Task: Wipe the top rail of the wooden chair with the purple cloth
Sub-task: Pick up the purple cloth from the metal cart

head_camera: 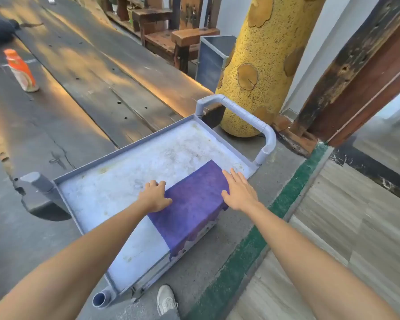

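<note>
Both hands at the purple cloth (192,204) on the grey cart tray (116,188); pick-up judged pending.

Cloth flat, fuzzy, rectangular, long axis towards the tray's near edge, where it overhangs. Left hand (154,195), fingers curled, presses its left border; right hand (238,192), fingers straight and slightly spread, lies on its right border. Both equally near. Wooden chair (183,42) well beyond the tray's far edge.

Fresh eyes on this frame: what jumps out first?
The purple cloth jumps out, spread on the near right of the grey cart tray and drooping over its edge, with the left hand and right hand resting on its two sides. Behind the cart stands a speckled yellow column. An orange bottle stands far left on the long dark wooden table.
</note>
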`<act>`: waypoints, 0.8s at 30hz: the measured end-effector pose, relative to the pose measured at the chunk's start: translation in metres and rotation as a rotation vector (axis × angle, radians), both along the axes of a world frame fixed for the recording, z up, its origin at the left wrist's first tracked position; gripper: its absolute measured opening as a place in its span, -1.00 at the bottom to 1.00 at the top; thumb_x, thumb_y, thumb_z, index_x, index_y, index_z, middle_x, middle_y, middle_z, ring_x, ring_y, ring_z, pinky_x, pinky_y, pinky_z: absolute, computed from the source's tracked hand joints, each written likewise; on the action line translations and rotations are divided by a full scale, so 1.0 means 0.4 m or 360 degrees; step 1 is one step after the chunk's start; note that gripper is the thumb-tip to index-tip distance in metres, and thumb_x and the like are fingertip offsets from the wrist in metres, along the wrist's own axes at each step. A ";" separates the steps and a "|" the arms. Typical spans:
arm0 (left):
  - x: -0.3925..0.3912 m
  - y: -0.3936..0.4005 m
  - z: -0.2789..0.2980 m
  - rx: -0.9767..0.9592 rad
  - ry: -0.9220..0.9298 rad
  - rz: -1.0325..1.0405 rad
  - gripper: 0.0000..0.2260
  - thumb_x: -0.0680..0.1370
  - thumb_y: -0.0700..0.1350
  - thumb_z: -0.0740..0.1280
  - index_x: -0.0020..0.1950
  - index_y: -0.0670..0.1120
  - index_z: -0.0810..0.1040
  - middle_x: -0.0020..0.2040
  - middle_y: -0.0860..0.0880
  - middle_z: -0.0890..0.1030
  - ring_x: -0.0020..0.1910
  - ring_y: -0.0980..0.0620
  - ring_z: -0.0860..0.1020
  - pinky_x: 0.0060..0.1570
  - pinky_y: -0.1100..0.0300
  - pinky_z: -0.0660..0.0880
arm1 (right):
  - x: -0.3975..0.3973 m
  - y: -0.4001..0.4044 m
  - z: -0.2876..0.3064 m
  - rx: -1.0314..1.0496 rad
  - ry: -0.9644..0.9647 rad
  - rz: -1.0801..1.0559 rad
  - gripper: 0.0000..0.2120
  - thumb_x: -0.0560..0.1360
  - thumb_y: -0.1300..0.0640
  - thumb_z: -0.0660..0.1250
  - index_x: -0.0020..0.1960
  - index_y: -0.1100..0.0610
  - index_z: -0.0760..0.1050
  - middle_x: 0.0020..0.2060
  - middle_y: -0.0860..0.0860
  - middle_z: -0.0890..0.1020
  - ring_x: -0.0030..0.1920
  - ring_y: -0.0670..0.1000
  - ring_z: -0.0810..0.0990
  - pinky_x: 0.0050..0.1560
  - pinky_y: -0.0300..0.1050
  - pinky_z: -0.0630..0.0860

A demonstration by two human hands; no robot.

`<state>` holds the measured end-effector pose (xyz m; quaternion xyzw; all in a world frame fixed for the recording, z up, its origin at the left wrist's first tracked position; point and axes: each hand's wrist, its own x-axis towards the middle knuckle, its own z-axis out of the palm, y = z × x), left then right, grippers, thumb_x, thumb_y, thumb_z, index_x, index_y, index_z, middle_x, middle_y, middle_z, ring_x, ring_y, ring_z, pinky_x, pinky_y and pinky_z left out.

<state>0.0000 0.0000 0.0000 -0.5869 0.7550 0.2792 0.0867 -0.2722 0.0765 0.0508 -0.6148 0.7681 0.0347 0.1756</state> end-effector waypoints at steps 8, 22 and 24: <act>0.042 -0.029 -0.065 0.0125 -0.0110 0.0169 -0.70 0.43 -0.08 0.37 0.12 -0.09 0.42 0.05 -0.08 0.54 0.21 -0.15 0.42 0.00 0.01 0.49 | 0.040 -0.154 -0.091 0.0425 0.0018 0.0137 -0.38 0.68 -0.03 0.13 0.68 0.01 0.04 0.69 -0.01 0.01 0.66 0.05 0.01 0.44 0.15 0.34; -0.187 -0.042 0.064 0.0196 0.0842 -0.0039 -0.79 0.48 -0.24 0.28 -0.33 -0.05 0.36 -0.29 0.07 0.60 -0.33 0.12 0.44 -0.23 0.15 0.34 | 0.008 -0.230 -0.125 0.0225 -0.0349 0.0688 -0.34 0.59 0.24 0.29 0.60 -0.18 0.24 0.68 -0.10 0.02 0.62 0.08 0.11 0.21 0.12 0.51; -0.231 -0.042 0.104 0.0147 0.0902 -0.0125 -0.86 0.40 -0.21 0.22 -0.35 -0.08 0.33 -0.43 0.09 0.42 -0.40 0.10 0.33 -0.30 0.18 0.25 | -0.016 -0.238 -0.116 0.0217 -0.0324 0.0770 -0.58 0.55 0.27 0.29 0.35 -0.04 0.54 0.66 -0.13 0.11 0.62 0.05 0.12 0.19 0.07 0.49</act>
